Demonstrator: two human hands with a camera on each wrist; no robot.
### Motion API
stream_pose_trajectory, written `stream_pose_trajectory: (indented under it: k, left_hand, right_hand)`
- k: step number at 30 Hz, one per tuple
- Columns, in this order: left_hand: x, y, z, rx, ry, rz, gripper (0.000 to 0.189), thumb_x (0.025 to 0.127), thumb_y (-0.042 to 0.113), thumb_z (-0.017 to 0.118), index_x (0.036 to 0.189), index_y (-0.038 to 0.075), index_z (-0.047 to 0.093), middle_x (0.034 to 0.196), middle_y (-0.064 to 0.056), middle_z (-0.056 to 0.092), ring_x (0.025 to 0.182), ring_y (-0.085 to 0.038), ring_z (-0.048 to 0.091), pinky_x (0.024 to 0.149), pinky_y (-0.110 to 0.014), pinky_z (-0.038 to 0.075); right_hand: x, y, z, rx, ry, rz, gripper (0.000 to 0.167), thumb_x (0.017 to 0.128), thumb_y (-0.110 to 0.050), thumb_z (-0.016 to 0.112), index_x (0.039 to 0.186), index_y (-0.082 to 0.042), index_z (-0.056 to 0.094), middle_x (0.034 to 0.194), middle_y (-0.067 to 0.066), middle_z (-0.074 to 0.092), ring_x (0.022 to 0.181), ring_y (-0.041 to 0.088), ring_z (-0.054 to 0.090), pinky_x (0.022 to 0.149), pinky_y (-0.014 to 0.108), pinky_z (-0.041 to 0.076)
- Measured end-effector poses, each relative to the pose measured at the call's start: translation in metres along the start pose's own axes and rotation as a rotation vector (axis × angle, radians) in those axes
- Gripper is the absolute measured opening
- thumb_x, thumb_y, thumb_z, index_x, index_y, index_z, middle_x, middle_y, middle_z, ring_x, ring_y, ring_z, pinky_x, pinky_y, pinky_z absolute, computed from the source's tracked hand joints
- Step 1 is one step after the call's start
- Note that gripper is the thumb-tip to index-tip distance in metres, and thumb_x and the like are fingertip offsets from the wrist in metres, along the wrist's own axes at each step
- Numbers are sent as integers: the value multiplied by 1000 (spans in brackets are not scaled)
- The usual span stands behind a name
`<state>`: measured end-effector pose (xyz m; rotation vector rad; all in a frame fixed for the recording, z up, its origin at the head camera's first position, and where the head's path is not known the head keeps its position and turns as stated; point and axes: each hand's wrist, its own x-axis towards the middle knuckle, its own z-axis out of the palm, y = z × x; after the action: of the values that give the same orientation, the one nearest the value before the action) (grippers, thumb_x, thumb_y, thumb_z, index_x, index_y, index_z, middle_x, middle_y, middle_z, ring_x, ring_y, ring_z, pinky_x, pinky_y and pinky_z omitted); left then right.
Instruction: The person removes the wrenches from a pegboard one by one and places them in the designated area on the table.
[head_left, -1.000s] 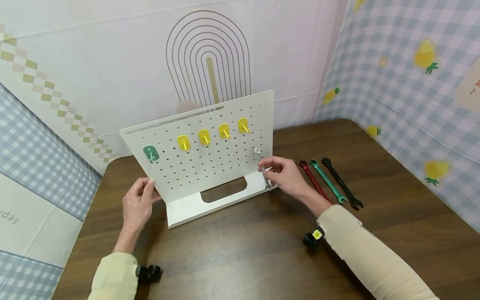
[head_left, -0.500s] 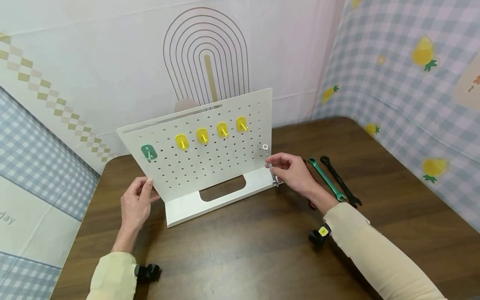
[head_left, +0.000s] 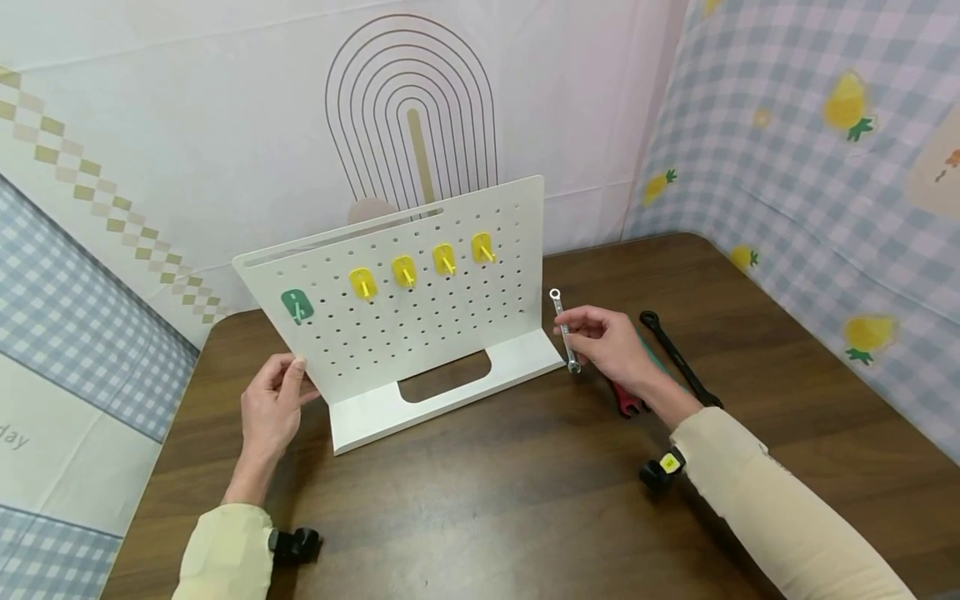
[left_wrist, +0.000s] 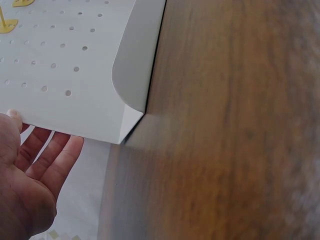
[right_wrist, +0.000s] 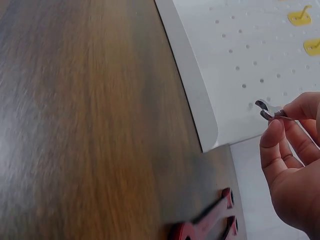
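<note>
A white pegboard stand (head_left: 420, 317) stands on the table with one green hook (head_left: 297, 307) at its left and a row of several yellow hooks (head_left: 443, 259). My left hand (head_left: 273, 408) holds the board's left edge, thumb in front and fingers behind; the left wrist view shows those fingers (left_wrist: 65, 155) at the edge. Just past the stand's right end, my right hand (head_left: 611, 346) pinches a small silver combination wrench (head_left: 564, 329), ring end up. In the right wrist view its open jaw end (right_wrist: 267, 110) sticks out from between thumb and fingers.
Right of the stand lie a red wrench (head_left: 627, 402), a green wrench (head_left: 654, 354) and a black wrench (head_left: 678, 358), the first two partly hidden by my right hand and forearm. A patterned cloth wall (head_left: 585, 125) rises behind the wooden table (head_left: 465, 500).
My right hand has carried the silver wrench rightward, from in front of the board to beyond its right end, covering more of the red and green wrenches. The left hand stays on the board.
</note>
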<state>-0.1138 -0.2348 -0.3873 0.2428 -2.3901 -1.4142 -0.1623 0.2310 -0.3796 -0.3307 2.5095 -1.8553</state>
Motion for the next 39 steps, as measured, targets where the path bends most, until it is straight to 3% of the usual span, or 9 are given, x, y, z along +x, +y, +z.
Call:
stream_pose_trajectory:
  k: [2, 7, 11, 16, 23, 29, 32, 35, 39]
  left_hand:
    - [0, 0, 0, 0, 1, -2, 36, 110, 34, 57, 122, 1, 67, 118, -24, 71, 81, 6, 66, 70, -11, 62]
    - [-1, 0, -1, 0, 0, -15, 36, 110, 34, 57, 123, 2, 67, 120, -25, 71, 81, 7, 66, 70, -10, 61]
    - [-1, -1, -1, 1, 5, -21, 36, 110, 35, 57, 121, 2, 67, 117, -23, 72, 80, 7, 66, 70, -13, 63]
    - [-1, -1, 0, 0, 9, -20, 35, 110, 35, 57, 119, 2, 68, 111, -18, 73, 81, 5, 66, 70, -14, 63]
    - [0, -2, -1, 5, 8, 8, 36, 111, 34, 56, 120, 2, 68, 110, -19, 72, 80, 4, 66, 69, -11, 62]
    - [0, -1, -1, 0, 8, -1, 35, 110, 35, 57, 120, 3, 68, 112, -19, 73, 81, 4, 66, 69, -12, 62]
    - [0, -1, -1, -5, 8, -1, 35, 110, 35, 57, 120, 3, 68, 112, -20, 73, 81, 4, 66, 69, -12, 62]
    - [-1, -1, -1, -8, 9, -2, 35, 110, 34, 57, 120, 2, 68, 107, -15, 73, 81, 4, 66, 69, -12, 62]
    - [0, -1, 1, -28, 5, 1, 35, 110, 33, 59, 118, 1, 68, 94, 4, 72, 82, 0, 69, 70, -14, 63]
  right_hand:
    - [-1, 1, -3, -7, 7, -1, 24, 99, 0, 69, 123, 2, 71, 104, 0, 77, 70, 26, 61, 59, 29, 57]
    - [-3, 3, -7, -21, 10, 15, 24, 100, -1, 68, 123, 3, 71, 118, 25, 73, 73, 22, 61, 58, 26, 55]
    - [-4, 7, -12, -33, 9, 53, 25, 101, -4, 68, 126, 0, 70, 125, 29, 70, 73, 18, 60, 58, 25, 54]
    - [-5, 13, -23, -34, 20, 76, 27, 102, -5, 68, 128, 0, 69, 124, 23, 74, 80, 14, 66, 64, 28, 60]
    - [-9, 16, -38, 7, 44, 47, 31, 99, 4, 67, 127, 14, 63, 100, -8, 79, 82, 3, 68, 64, 21, 59]
    - [-13, 17, -56, -53, 38, 77, 30, 101, -1, 68, 129, 10, 64, 104, -7, 79, 86, 5, 70, 65, 24, 60]
    - [-14, 20, -66, -71, 46, 96, 30, 101, -2, 67, 129, 9, 63, 101, -12, 78, 88, 7, 69, 66, 23, 60]
    - [-16, 23, -74, -74, 53, 114, 28, 102, -3, 66, 128, 7, 64, 97, -19, 76, 91, 8, 70, 68, 22, 59]
    - [-21, 27, -84, -75, 65, 128, 25, 103, -5, 67, 125, 5, 65, 96, -21, 75, 89, 8, 69, 68, 22, 60]
